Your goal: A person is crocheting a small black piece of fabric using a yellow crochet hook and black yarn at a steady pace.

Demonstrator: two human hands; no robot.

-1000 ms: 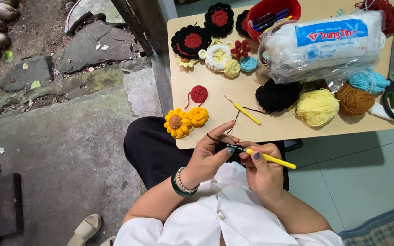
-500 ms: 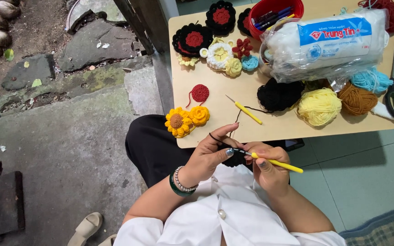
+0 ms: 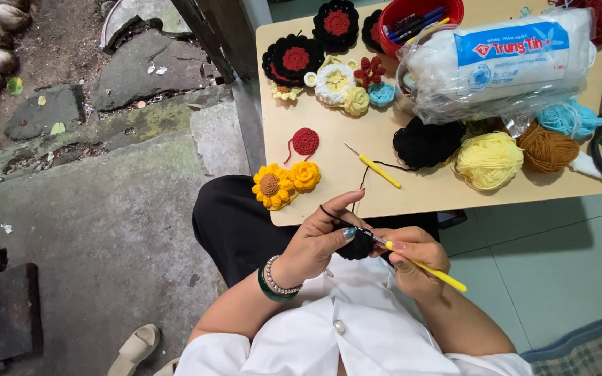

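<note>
Grey concrete floor (image 3: 92,230) fills the left of the frame; a tan table (image 3: 357,188) with yarn balls occupies the upper right; at lower centre, the left hand (image 3: 322,240) pinches a black crochet piece (image 3: 357,245); the right hand (image 3: 412,261) grips a yellow hook (image 3: 430,270).

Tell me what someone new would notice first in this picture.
First, the two hands at bottom centre: the left hand pinches a small black crochet piece, the right hand works a yellow-handled hook. Next, on the wooden table, yellow crocheted flowers at its near-left corner and a bagged white stuffing pack at the far right.
</note>
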